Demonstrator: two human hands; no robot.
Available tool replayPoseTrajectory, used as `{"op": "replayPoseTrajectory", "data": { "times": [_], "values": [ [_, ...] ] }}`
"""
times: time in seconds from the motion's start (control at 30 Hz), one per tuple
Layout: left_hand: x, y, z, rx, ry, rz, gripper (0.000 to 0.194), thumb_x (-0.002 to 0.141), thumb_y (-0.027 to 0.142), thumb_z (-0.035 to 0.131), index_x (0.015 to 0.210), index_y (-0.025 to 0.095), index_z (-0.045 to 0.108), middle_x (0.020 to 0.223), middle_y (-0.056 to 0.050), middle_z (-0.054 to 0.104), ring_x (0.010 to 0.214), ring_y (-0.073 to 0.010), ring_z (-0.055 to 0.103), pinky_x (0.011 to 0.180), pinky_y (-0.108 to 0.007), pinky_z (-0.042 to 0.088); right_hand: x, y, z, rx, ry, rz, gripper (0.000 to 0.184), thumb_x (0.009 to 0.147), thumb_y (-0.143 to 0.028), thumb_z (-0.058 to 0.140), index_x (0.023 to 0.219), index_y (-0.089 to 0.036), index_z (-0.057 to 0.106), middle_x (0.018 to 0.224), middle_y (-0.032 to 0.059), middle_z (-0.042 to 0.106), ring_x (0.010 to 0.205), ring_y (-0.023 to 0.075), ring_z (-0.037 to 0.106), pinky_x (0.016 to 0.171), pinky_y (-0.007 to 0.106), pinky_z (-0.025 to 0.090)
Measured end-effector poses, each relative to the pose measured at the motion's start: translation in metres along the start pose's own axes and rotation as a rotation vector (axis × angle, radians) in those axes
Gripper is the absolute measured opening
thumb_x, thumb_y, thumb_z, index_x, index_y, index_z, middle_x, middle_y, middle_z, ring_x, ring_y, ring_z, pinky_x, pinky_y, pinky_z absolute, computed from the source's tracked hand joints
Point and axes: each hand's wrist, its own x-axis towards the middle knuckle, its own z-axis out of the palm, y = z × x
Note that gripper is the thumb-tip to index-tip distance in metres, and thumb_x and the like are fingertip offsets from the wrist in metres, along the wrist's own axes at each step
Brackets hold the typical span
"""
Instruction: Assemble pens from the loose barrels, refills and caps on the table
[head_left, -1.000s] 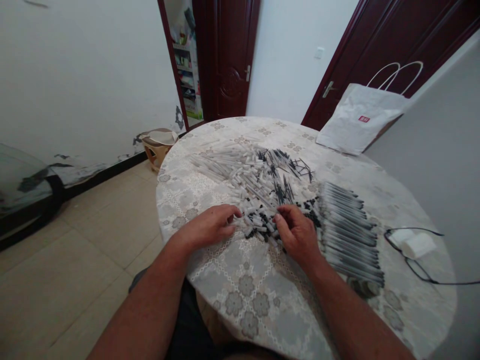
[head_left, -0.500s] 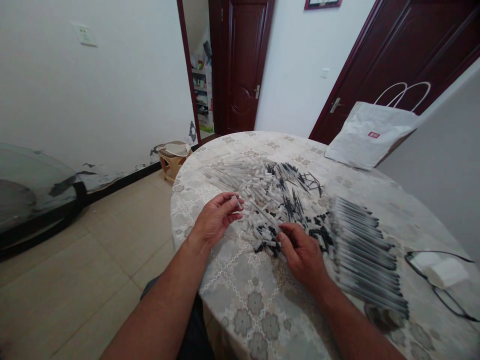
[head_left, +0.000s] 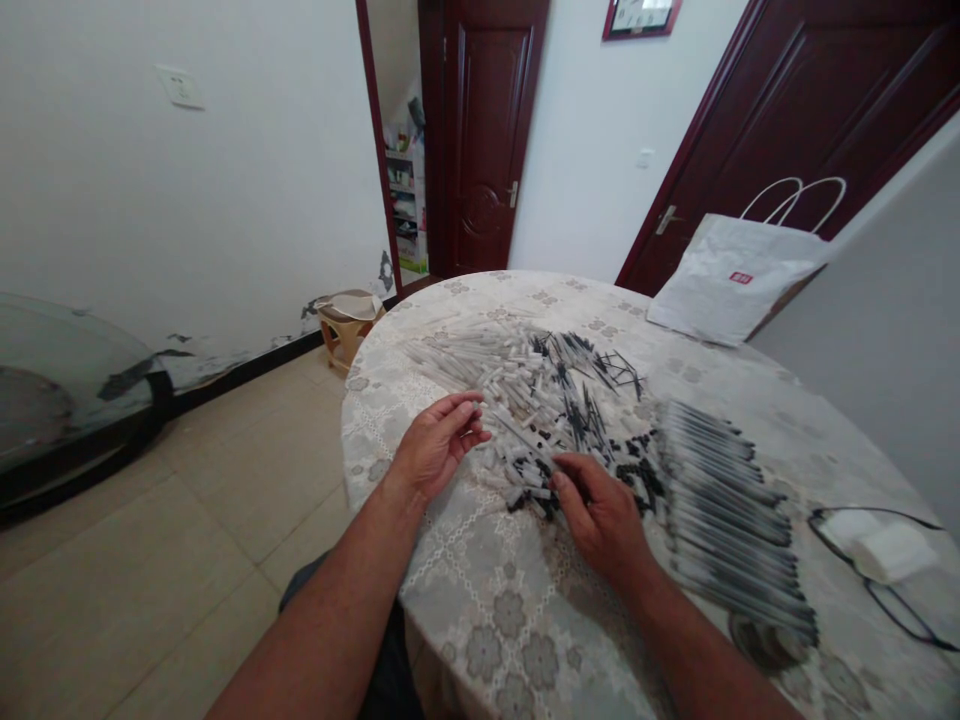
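Observation:
My left hand hovers at the near left side of a pile of pen parts, thumb and forefinger pinched on a small whitish piece that looks like a pen cap. My right hand grips one end of a thin pale pen barrel. The barrel slants up and left, its far end close to my left fingertips; whether they touch I cannot tell. Below and between the hands lie short white caps and small black plugs. Dark refills and loose pale barrels spread out behind.
Pens in a dense row lie right of my right hand, with a round, dark, glassy object at their near end. Eyeglasses and a white roll lie farther right. A white paper bag stands at the tablecloth's back right.
My left hand has lifted from the pile with the small whitish piece. The pale barrel in my right hand now points at it. The view has shifted, then steadied.

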Motion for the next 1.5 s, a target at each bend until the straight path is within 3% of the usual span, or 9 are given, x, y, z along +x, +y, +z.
{"op": "replayPoseTrajectory", "data": {
  "times": [0.37,0.67,0.9,1.1,1.33,1.5],
  "values": [
    [-0.003,-0.004,0.002,-0.081,-0.024,-0.064,0.016,0.088,0.019,0.065,0.098,0.017,0.053,0.113,-0.021,0.074,0.093,-0.026,0.075,0.076,-0.036,0.061,-0.001,-0.003,0.001,0.007,-0.032,-0.056,0.02,0.097,-0.027,0.053,0.112,-0.02,0.066,0.091,0.0044,0.076,0.078,0.0172,0.072,0.075,0.025,0.054],
    [-0.005,-0.011,0.013,-0.221,-0.049,-0.104,0.013,0.089,0.016,0.06,0.087,0.018,0.047,0.123,-0.023,0.07,0.11,-0.0345,0.072,0.081,-0.042,0.06,-0.003,-0.005,0.003,-0.036,-0.131,-0.131,0.02,0.098,-0.025,0.052,0.112,-0.02,0.066,0.093,0.0047,0.075,0.081,0.0174,0.072,0.075,0.026,0.052],
    [-0.007,-0.011,0.016,-0.238,-0.047,-0.087,0.012,0.09,0.015,0.058,0.086,0.018,0.047,0.125,-0.023,0.069,0.111,-0.0334,0.071,0.083,-0.042,0.06,-0.001,-0.005,0.003,-0.037,-0.101,-0.095,0.02,0.098,-0.024,0.052,0.111,-0.019,0.066,0.092,0.0043,0.075,0.08,0.0169,0.073,0.075,0.025,0.052],
    [-0.008,-0.012,0.016,-0.226,-0.101,-0.068,0.017,0.089,0.019,0.066,0.092,0.019,0.05,0.133,-0.017,0.065,0.115,-0.0303,0.069,0.083,-0.041,0.061,0.0,-0.008,0.001,-0.048,-0.057,-0.109,0.02,0.097,-0.024,0.051,0.109,-0.02,0.067,0.089,0.0044,0.076,0.078,0.0176,0.073,0.073,0.025,0.053],
    [-0.001,-0.018,0.009,-0.122,0.089,0.001,0.023,0.079,0.017,0.08,0.09,0.016,0.059,0.099,-0.006,0.071,0.083,-0.0154,0.07,0.078,-0.033,0.061,0.0,-0.006,0.0,-0.106,0.061,-0.082,0.021,0.098,-0.027,0.051,0.109,-0.02,0.067,0.091,0.0053,0.077,0.077,0.019,0.074,0.073,0.028,0.056],
    [0.004,-0.018,0.007,-0.097,0.134,0.015,0.025,0.075,0.015,0.083,0.091,0.015,0.063,0.098,-0.006,0.073,0.078,-0.0132,0.069,0.078,-0.03,0.061,0.001,-0.005,-0.001,-0.119,0.061,-0.12,0.022,0.097,-0.027,0.051,0.111,-0.019,0.067,0.096,0.0079,0.077,0.082,0.0206,0.075,0.077,0.03,0.057]
  ]
}}
